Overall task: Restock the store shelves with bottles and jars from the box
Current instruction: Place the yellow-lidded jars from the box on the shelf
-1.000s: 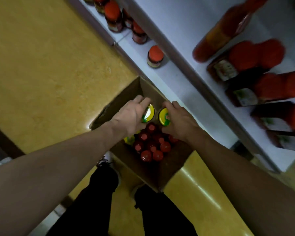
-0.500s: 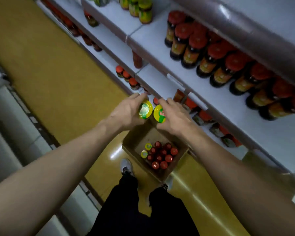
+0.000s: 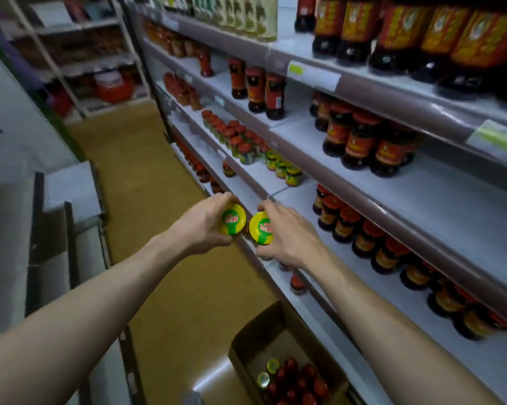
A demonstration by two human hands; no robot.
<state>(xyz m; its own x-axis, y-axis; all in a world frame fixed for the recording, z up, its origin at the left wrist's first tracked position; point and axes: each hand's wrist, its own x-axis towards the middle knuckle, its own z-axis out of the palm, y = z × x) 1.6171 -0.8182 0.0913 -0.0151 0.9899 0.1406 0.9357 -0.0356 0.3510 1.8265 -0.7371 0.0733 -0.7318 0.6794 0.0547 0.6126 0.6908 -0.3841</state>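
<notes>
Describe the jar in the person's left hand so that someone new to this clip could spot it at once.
Start at the shelving along the right, then drop to the two hands in mid-frame. The left hand grips a jar by its yellow-and-green lid. Its twin sits in the right hand, nearer the shelves.

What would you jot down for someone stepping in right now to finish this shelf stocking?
Left hand grips one yellow-lidded jar; right hand grips a second yellow-lidded jar. Both are held in the air by the shelf edge, not yet set down.
The cardboard box sits on the floor below, holding two more yellow-lidded jars and a cluster of red-capped bottles.
Matching yellow-lidded jars on the shelf stand one level up, beside red-lidded jars.
Left: probably place these two there, then empty the box.
</notes>
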